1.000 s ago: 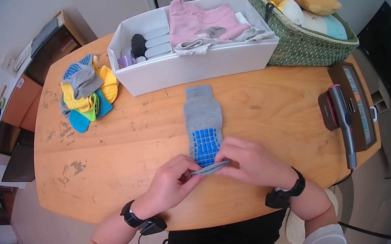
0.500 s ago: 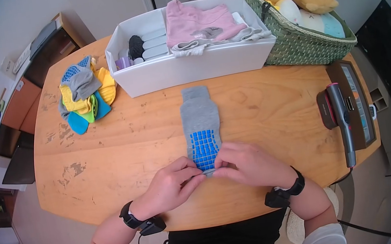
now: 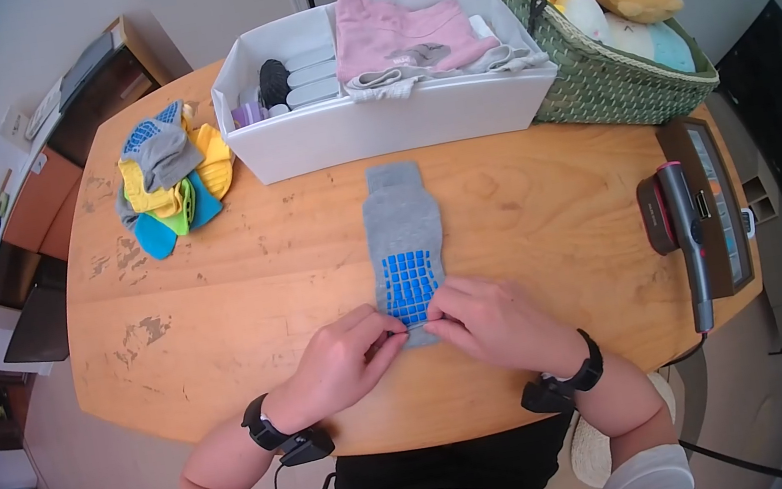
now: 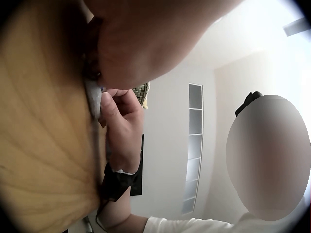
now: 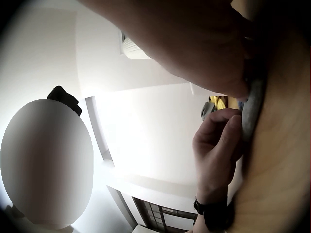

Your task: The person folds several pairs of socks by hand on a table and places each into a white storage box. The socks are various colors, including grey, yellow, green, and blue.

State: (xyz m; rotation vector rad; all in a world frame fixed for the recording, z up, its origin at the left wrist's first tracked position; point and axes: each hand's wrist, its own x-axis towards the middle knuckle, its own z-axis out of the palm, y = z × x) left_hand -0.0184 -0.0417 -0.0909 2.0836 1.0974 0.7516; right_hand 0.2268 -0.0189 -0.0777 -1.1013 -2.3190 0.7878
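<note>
A grey sock (image 3: pixel 402 223) with a grid of blue squares lies lengthwise on the wooden table (image 3: pixel 530 224), its cuff towards the white box. At its near end, the left hand (image 3: pixel 340 361) pinches the left edge between thumb and fingers. Opposite it, the right hand (image 3: pixel 502 321) pinches the right edge. A short grey end of the sock lies flat below the fingertips. In the left wrist view, the right hand (image 4: pixel 124 126) holds the grey fabric (image 4: pixel 93 99); in the right wrist view, the left hand (image 5: pixel 217 148) has its thumb and fingers at the fabric.
Beyond the sock stands a white box (image 3: pixel 394 128) with a pink garment (image 3: pixel 405 30). Green basket (image 3: pixel 620 84) with plush toys is at back right, a pile of colourful socks (image 3: pixel 169 176) at back left. A grey and pink handheld device (image 3: pixel 688 246) lies at the right.
The hands have shifted slightly up the sock from its near edge. The end that was raised and bunched between the fingers now lies flat below them.
</note>
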